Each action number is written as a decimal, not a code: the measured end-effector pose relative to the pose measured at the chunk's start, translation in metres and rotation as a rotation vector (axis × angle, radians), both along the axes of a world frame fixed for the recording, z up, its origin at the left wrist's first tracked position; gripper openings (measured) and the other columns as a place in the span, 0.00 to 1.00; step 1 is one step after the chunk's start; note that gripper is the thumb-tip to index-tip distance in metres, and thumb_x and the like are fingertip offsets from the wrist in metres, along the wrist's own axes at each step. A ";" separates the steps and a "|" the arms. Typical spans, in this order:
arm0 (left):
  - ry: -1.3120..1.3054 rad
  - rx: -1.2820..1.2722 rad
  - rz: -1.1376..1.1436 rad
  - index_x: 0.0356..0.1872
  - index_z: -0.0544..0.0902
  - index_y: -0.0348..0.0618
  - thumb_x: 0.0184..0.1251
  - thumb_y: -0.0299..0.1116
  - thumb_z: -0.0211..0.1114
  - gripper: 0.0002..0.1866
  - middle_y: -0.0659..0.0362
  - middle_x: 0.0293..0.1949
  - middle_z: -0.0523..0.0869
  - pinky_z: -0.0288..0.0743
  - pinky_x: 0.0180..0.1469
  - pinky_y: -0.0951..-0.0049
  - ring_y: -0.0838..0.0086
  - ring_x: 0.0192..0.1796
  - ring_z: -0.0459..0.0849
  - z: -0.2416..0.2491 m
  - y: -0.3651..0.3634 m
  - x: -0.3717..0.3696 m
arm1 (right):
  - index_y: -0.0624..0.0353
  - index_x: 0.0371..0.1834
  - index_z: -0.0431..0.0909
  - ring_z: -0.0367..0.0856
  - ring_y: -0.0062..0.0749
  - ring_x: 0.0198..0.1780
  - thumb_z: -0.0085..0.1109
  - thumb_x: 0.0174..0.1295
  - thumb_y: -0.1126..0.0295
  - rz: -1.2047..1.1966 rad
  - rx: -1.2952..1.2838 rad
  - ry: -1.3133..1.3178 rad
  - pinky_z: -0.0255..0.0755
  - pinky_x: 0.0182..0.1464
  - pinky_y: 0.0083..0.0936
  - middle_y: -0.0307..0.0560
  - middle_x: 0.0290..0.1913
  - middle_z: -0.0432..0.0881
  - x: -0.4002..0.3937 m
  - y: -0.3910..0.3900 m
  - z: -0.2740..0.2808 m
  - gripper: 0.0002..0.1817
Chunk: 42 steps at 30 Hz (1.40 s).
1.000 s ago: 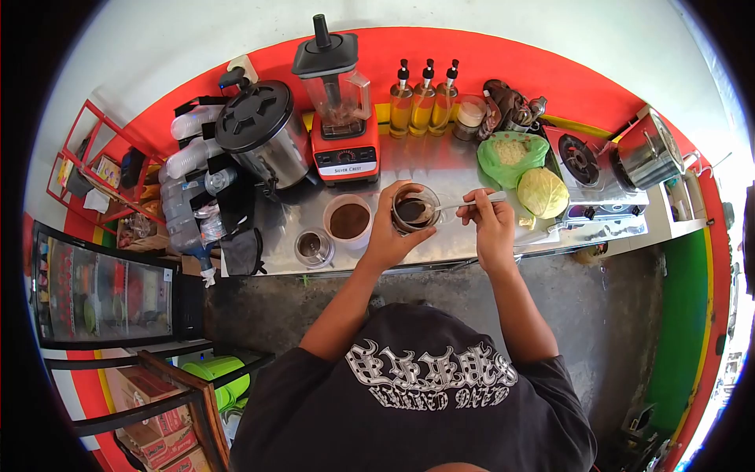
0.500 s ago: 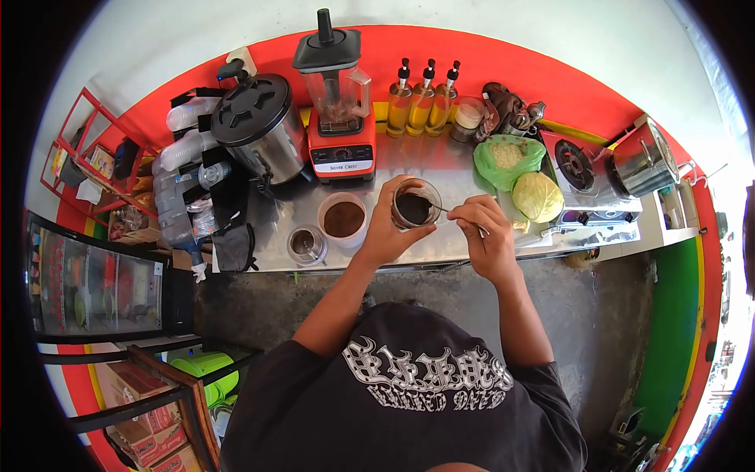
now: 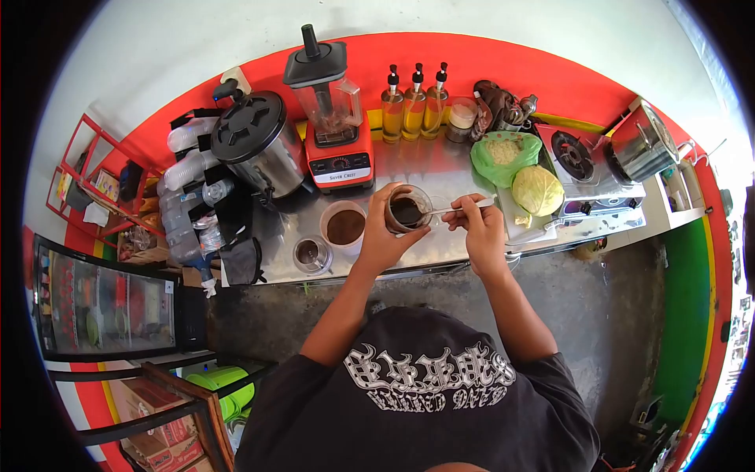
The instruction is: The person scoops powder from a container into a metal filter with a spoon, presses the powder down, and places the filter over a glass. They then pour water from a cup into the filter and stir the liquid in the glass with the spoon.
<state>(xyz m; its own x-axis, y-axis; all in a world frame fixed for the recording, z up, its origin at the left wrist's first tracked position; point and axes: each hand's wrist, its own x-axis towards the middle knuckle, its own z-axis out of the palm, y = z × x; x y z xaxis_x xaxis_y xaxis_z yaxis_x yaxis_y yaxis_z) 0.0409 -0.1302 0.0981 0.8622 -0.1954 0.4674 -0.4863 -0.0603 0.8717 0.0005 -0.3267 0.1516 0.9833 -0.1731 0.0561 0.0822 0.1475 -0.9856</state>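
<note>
My left hand (image 3: 385,237) is wrapped round a clear glass (image 3: 408,206) with dark liquid in it, tilted above the steel counter. Between the fingers and thumb of my right hand (image 3: 480,228) is a metal spoon (image 3: 452,210). Its far end reaches over the rim into the glass, and the tip is hidden in the liquid. Left of my left hand stands a white tub (image 3: 344,243) of brown powder. Beside it is a small glass mug (image 3: 311,255) with a little dark content.
A red blender (image 3: 340,161), three pump bottles (image 3: 414,114) of yellow liquid and a large steel urn (image 3: 263,145) line the back. To the right are a green bag (image 3: 503,161), a cabbage (image 3: 537,191) and a stove (image 3: 582,157) with a steel pot (image 3: 645,144).
The glass is more tilted, and its dark liquid lies against one side. The spoon lies flatter, with its handle end now showing beyond my right fingers. The whole view has shifted slightly.
</note>
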 end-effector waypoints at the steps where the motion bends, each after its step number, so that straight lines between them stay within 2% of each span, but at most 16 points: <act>1: 0.012 -0.033 -0.007 0.75 0.67 0.41 0.52 0.28 0.89 0.50 0.54 0.67 0.79 0.75 0.73 0.63 0.66 0.69 0.80 0.003 0.001 -0.001 | 0.68 0.44 0.81 0.88 0.29 0.38 0.50 0.86 0.65 -0.014 0.012 -0.009 0.80 0.44 0.26 0.52 0.35 0.89 -0.001 0.000 0.003 0.17; 8: -0.028 -0.097 -0.042 0.76 0.66 0.40 0.53 0.28 0.88 0.50 0.53 0.68 0.79 0.76 0.72 0.65 0.66 0.69 0.80 0.005 0.003 -0.004 | 0.68 0.47 0.83 0.87 0.27 0.40 0.52 0.85 0.68 -0.001 -0.248 -0.225 0.80 0.46 0.27 0.49 0.39 0.90 -0.022 0.010 0.026 0.14; 10: -0.012 -0.109 -0.056 0.76 0.66 0.40 0.53 0.28 0.88 0.50 0.53 0.68 0.79 0.76 0.72 0.65 0.66 0.69 0.80 0.003 0.003 -0.005 | 0.65 0.48 0.85 0.87 0.32 0.42 0.61 0.79 0.74 0.040 -0.504 -0.387 0.80 0.48 0.30 0.48 0.41 0.90 -0.028 0.008 0.034 0.06; 11: 0.004 -0.125 -0.065 0.76 0.66 0.39 0.53 0.28 0.88 0.50 0.53 0.68 0.79 0.76 0.72 0.64 0.66 0.69 0.80 0.002 0.004 -0.005 | 0.65 0.48 0.85 0.87 0.32 0.42 0.61 0.79 0.74 0.037 -0.502 -0.386 0.80 0.48 0.30 0.48 0.41 0.90 -0.028 0.007 0.037 0.06; 13: -0.011 -0.119 -0.063 0.76 0.66 0.39 0.54 0.28 0.88 0.50 0.53 0.68 0.79 0.75 0.73 0.64 0.66 0.69 0.80 0.002 0.005 -0.005 | 0.62 0.47 0.87 0.86 0.41 0.45 0.68 0.70 0.79 0.052 -0.818 -0.641 0.80 0.49 0.34 0.48 0.41 0.90 -0.025 0.004 0.041 0.06; 16: -0.007 -0.140 -0.057 0.75 0.66 0.40 0.54 0.28 0.88 0.49 0.53 0.68 0.79 0.75 0.73 0.64 0.65 0.69 0.80 -0.001 0.005 -0.005 | 0.62 0.47 0.88 0.84 0.48 0.48 0.71 0.64 0.81 0.106 -0.893 -0.682 0.80 0.49 0.37 0.48 0.40 0.89 -0.023 0.002 0.041 0.10; 19: -0.012 -0.114 -0.033 0.75 0.67 0.41 0.54 0.28 0.88 0.49 0.53 0.67 0.79 0.76 0.72 0.63 0.65 0.69 0.80 -0.001 0.008 -0.006 | 0.62 0.46 0.87 0.84 0.48 0.49 0.70 0.66 0.79 0.161 -0.920 -0.652 0.80 0.49 0.37 0.48 0.40 0.89 -0.022 0.002 0.037 0.07; 23: 0.009 -0.042 0.014 0.76 0.67 0.42 0.53 0.29 0.89 0.50 0.53 0.68 0.77 0.77 0.71 0.63 0.65 0.69 0.80 -0.004 0.008 -0.014 | 0.61 0.45 0.86 0.84 0.47 0.43 0.70 0.67 0.77 0.192 -0.890 -0.610 0.81 0.47 0.37 0.49 0.42 0.89 -0.023 0.006 0.022 0.06; 25: 0.015 -0.037 0.019 0.76 0.67 0.42 0.52 0.29 0.89 0.50 0.54 0.68 0.77 0.77 0.71 0.63 0.66 0.69 0.80 -0.010 0.007 -0.014 | 0.64 0.44 0.86 0.86 0.39 0.39 0.65 0.74 0.76 0.124 -0.635 -0.348 0.81 0.46 0.34 0.50 0.41 0.90 -0.026 0.011 0.007 0.03; 26: 0.019 -0.024 0.016 0.76 0.67 0.43 0.52 0.29 0.89 0.50 0.54 0.68 0.76 0.78 0.70 0.63 0.66 0.69 0.80 -0.013 0.008 -0.015 | 0.64 0.44 0.86 0.86 0.39 0.39 0.65 0.74 0.76 0.135 -0.641 -0.349 0.81 0.46 0.34 0.50 0.41 0.90 -0.026 0.012 0.004 0.03; 28: 0.048 -0.019 0.004 0.76 0.67 0.43 0.53 0.30 0.89 0.50 0.55 0.68 0.76 0.78 0.70 0.63 0.66 0.70 0.79 -0.014 0.008 -0.018 | 0.67 0.44 0.84 0.86 0.30 0.37 0.58 0.80 0.72 0.124 -0.381 -0.114 0.80 0.45 0.30 0.51 0.38 0.91 -0.026 0.013 -0.001 0.09; 31: 0.073 0.017 -0.012 0.77 0.67 0.44 0.53 0.30 0.89 0.51 0.55 0.68 0.75 0.77 0.71 0.63 0.65 0.72 0.77 -0.018 0.011 -0.020 | 0.70 0.45 0.83 0.86 0.25 0.40 0.54 0.83 0.69 0.090 -0.150 -0.011 0.79 0.45 0.26 0.50 0.37 0.91 -0.020 0.004 -0.024 0.13; 32: 0.070 0.053 -0.023 0.77 0.67 0.44 0.53 0.30 0.89 0.51 0.55 0.68 0.75 0.76 0.72 0.63 0.65 0.73 0.76 -0.019 0.011 -0.019 | 0.70 0.45 0.83 0.86 0.25 0.40 0.54 0.83 0.69 0.115 -0.164 -0.014 0.79 0.45 0.26 0.50 0.37 0.91 -0.017 0.000 -0.029 0.13; 34: 0.062 0.083 -0.003 0.78 0.67 0.44 0.54 0.31 0.89 0.51 0.55 0.69 0.75 0.75 0.73 0.63 0.64 0.73 0.75 -0.019 0.014 -0.017 | 0.70 0.48 0.82 0.85 0.26 0.40 0.54 0.84 0.67 0.059 0.060 0.046 0.78 0.46 0.25 0.53 0.38 0.91 -0.018 -0.004 -0.035 0.14; 39: 0.114 0.093 -0.044 0.79 0.66 0.44 0.54 0.32 0.89 0.52 0.54 0.69 0.77 0.72 0.75 0.62 0.62 0.73 0.76 -0.013 0.016 -0.016 | 0.69 0.50 0.82 0.85 0.24 0.41 0.54 0.86 0.65 0.098 -0.083 -0.031 0.78 0.47 0.26 0.53 0.40 0.92 -0.019 -0.012 -0.022 0.15; 42: 0.166 0.097 -0.072 0.79 0.67 0.43 0.53 0.33 0.89 0.52 0.53 0.69 0.78 0.71 0.76 0.63 0.63 0.72 0.77 -0.005 0.017 -0.017 | 0.66 0.52 0.84 0.85 0.30 0.42 0.58 0.83 0.68 0.150 -0.305 -0.132 0.78 0.48 0.26 0.50 0.40 0.92 -0.017 -0.014 0.001 0.11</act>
